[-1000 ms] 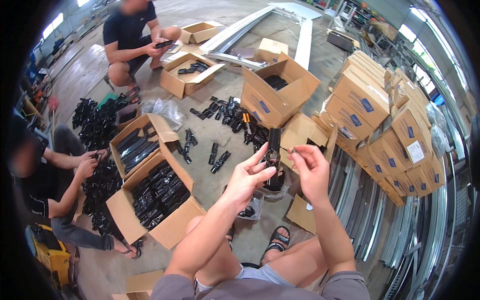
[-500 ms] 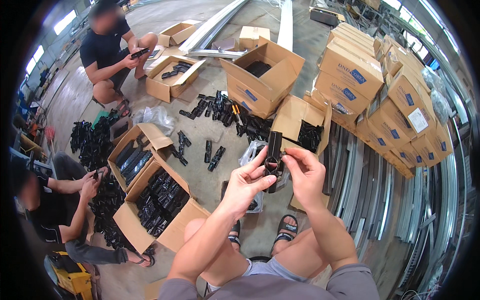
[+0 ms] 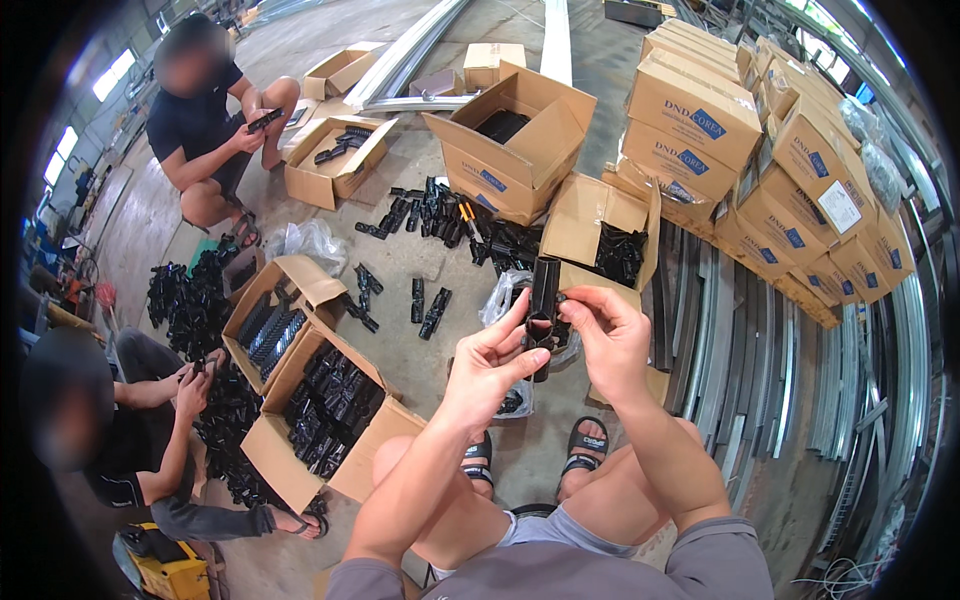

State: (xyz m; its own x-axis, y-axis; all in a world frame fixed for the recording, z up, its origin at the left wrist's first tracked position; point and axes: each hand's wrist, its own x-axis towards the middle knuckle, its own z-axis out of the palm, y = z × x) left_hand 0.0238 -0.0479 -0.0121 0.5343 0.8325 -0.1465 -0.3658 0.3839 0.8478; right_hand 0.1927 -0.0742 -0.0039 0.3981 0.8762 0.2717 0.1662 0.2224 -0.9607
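In front of my knees, my left hand (image 3: 488,368) is closed around a long black tubular fitting (image 3: 545,283), held upright with a ring-like opening near its middle. My right hand (image 3: 612,338) pinches at the fitting's right side, thumb and fingers pressed together. Anything small between those fingertips is too hidden to name. Below the fitting, a clear plastic bag (image 3: 497,301) with dark parts shows partly behind my hands.
Open cartons of black fittings (image 3: 330,410) stand at left, beside a black heap (image 3: 190,300). Another open carton (image 3: 590,222) lies beyond my hands. Stacked boxes (image 3: 690,110) and metal profiles (image 3: 735,350) are at right. Two people (image 3: 195,120) crouch at left, handling black parts.
The whole view has shifted slightly. Both my hands stay on the black fitting in nearly the same pose. The near-left person's head shows further into view.
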